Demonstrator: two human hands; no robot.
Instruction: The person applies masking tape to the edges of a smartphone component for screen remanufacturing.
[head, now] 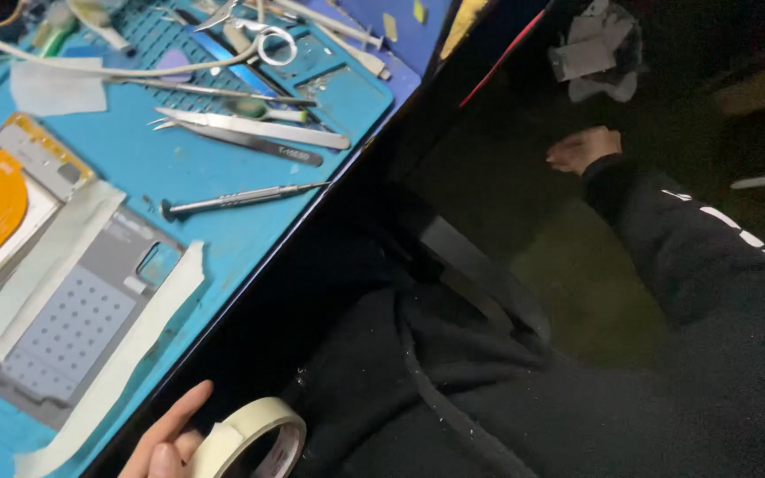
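At the bottom edge of the view, the left hand (168, 443) closes its fingers on a roll of masking tape (250, 438), the roll sitting just to the right of the fingers, below the blue work mat (179, 164). The right hand (582, 149) reaches far off toward the dark floor; whether it grips anything cannot be told. Held off the bench edge, the roll could slip and drop.

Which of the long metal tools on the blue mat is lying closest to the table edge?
The slim screwdriver with the knurled grip, lying alone below the two tweezers. It is round-shafted with a fine tip; the tweezers are flat, farther up the blue mat.
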